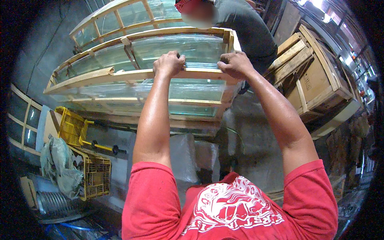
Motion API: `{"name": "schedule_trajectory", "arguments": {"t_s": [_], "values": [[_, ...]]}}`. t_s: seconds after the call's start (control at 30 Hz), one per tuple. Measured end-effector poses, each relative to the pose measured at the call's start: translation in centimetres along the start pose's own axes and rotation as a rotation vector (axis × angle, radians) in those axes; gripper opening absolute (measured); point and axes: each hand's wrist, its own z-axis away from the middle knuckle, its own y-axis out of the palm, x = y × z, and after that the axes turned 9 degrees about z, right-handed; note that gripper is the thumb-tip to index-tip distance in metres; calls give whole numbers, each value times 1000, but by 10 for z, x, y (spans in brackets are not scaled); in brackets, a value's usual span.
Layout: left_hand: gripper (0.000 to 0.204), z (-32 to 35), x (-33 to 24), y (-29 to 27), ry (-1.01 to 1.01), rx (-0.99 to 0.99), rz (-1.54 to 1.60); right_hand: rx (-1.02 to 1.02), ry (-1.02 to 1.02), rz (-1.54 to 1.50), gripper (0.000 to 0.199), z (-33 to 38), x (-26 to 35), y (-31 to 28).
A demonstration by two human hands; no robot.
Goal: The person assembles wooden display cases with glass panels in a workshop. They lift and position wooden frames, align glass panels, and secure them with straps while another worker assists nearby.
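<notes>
A long wooden crate (120,76) holding stacked glass sheets (176,48) stands in front of me. My left hand (169,64) is closed on the top edge of a glass sheet where it meets the crate's wooden rail. My right hand (235,64) grips the same edge a little to the right, near the crate's corner post (229,40). Both forearms reach up from my red shirt. Another person in a grey shirt (248,28) bends over the far side of the crate.
A second framed glass crate (116,20) stands behind the first. A boarded wooden box (312,80) sits to the right. Yellow plastic crates (96,174), a yellow hand truck (74,128), a bag and a metal duct lie at lower left. More framed glass leans at far left.
</notes>
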Motion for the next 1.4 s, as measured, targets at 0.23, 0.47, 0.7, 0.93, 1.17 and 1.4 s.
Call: {"name": "schedule_trajectory", "arguments": {"t_s": [0.23,0.47,0.7,0.93,1.17,1.4], "values": [[45,-3,3,4,1,-12,17,33,18,-4,41,-2,-1,1],[44,-5,5,8,-3,-45,18,-55,-5,19,39,-2,-2,8],[44,-2,0,-1,8,6,35,-47,-9,13,41,2,0,2],[46,2,-2,-4,-21,3,26,19,0,-5,40,-1,1,0],[45,2,3,0,-1,-28,69,24,13,-3,40,0,3,0],[44,-1,4,3,-9,-47,56,-20,8,-2,39,1,7,-4]]}}
